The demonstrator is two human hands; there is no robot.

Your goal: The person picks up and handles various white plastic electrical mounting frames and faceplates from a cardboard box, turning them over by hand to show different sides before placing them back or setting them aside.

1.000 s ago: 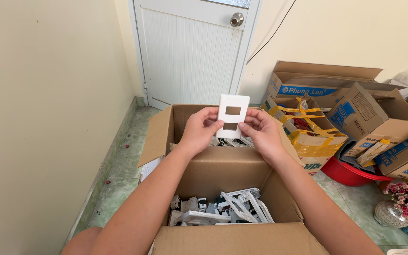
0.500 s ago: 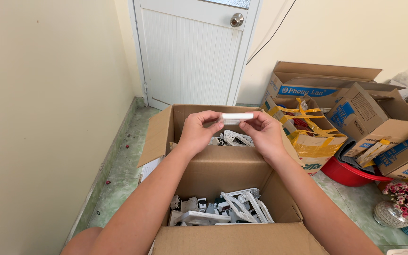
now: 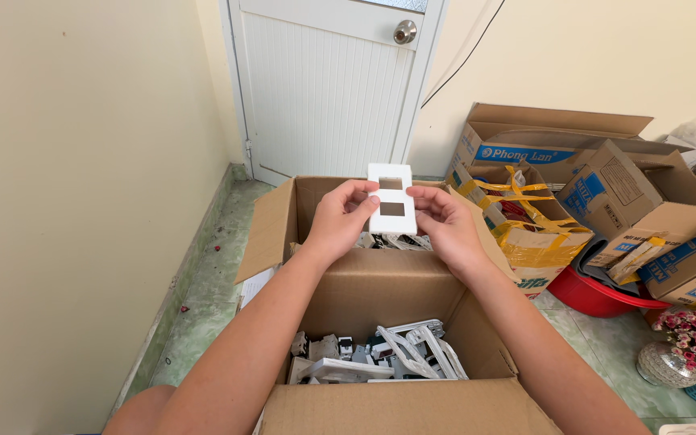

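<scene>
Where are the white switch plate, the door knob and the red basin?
white switch plate [image 3: 390, 199]: head view, lower half of its face.
door knob [image 3: 404, 31]: head view, round metal front.
red basin [image 3: 598, 295]: head view, outer wall.

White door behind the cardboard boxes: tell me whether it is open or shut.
Shut. The white panelled door sits flush in its frame with no gap showing, round metal knob at its right edge.
</scene>
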